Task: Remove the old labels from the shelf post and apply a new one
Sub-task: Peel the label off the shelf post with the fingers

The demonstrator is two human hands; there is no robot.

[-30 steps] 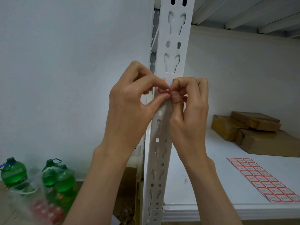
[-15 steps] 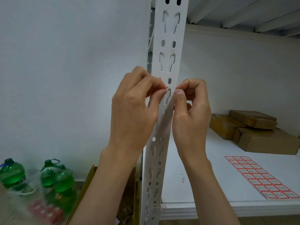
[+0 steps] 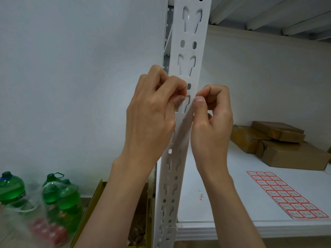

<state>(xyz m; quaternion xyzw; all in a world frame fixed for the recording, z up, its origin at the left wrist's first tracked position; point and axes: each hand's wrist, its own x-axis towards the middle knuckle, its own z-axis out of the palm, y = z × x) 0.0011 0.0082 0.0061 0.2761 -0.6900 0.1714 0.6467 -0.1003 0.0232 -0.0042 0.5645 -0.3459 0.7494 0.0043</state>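
Observation:
A white slotted shelf post (image 3: pixel 189 42) runs top to bottom through the middle of the view. My left hand (image 3: pixel 150 119) is at the post's left edge, thumb and fingertips pinched together on the old label, which the fingers hide almost entirely. My right hand (image 3: pixel 213 122) holds the post's right edge, its thumb pressed on the front face and its fingers curled behind. On the white shelf board (image 3: pixel 223 176) to the right lies a sheet of red-bordered labels (image 3: pixel 286 196).
Brown paper-wrapped parcels (image 3: pixel 286 145) are stacked at the back right of the shelf. Several green bottles (image 3: pixel 60 194) in plastic wrap stand on the floor at lower left, beside an open yellow carton (image 3: pixel 93 208). A white wall fills the left.
The red-edged label seen between both hands' fingertips a second ago has vanished into my left hand's pinch. My right hand has shifted from the label to the post's edge.

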